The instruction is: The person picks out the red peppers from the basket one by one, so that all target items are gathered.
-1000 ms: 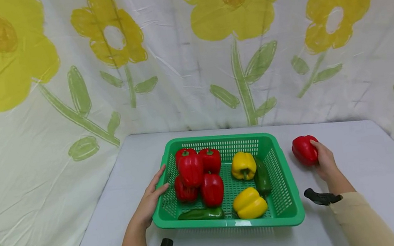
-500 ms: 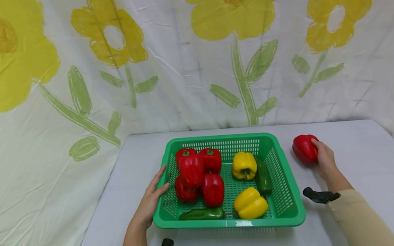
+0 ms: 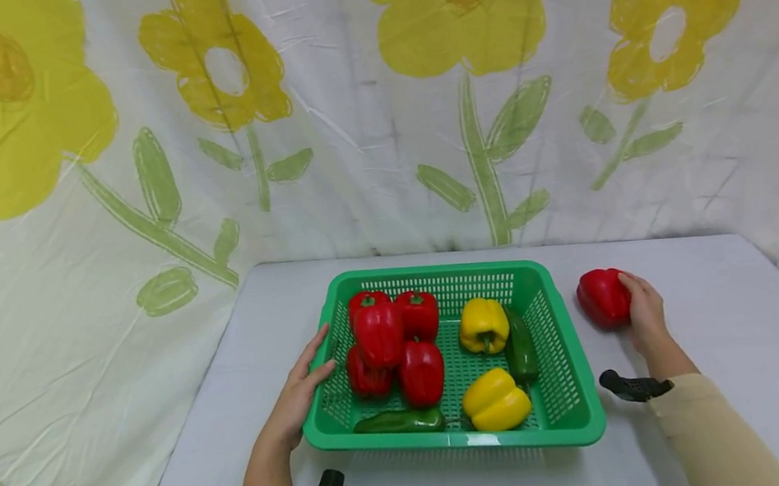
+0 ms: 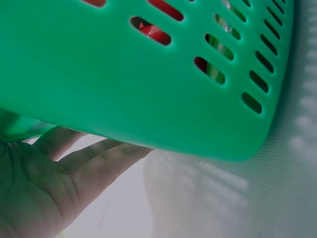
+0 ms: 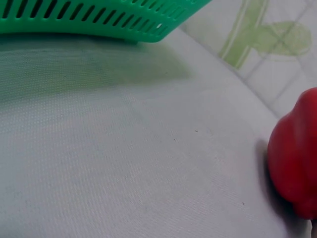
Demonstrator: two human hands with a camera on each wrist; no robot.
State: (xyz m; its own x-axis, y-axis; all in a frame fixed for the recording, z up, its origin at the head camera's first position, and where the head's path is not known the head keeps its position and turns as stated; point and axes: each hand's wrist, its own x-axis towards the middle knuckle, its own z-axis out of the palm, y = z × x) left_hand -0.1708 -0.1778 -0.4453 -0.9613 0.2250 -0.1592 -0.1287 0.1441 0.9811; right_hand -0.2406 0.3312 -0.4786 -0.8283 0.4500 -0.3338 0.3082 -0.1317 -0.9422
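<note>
Left hand (image 3: 297, 399): at the outer left side of the green basket (image 3: 529, 437), fingers and thumb extended rather than curled, resting along the rim. The left wrist view shows the palm turned toward the perforated wall, with the fingers partly hidden behind the basket.

Basket, left part: five red peppers (image 3: 379, 336) heaped together, one lying atop the others. Before them, along the front wall, one long green pepper (image 3: 400, 422).

Basket, right part: a yellow pepper (image 3: 483, 325) toward the back, a second yellow pepper (image 3: 496, 401) near the front, and a second green pepper (image 3: 521, 349) beside the back one, near the right wall. Count inside: nine visible.

Right of the basket, apart from it: a single red pepper (image 3: 601, 299), seemingly resting on the bench (image 3: 745, 326). Right hand (image 3: 648, 319) grips it from its right side; grip narrowed to the pepper's width. The right wrist view barely catches the fingers.

Progress, judged: nine peppers are in the basket, and the gripped one is the only visible pepper outside. Whether it is being put in or taken out cannot be told; its placement looks unfinished.
</note>
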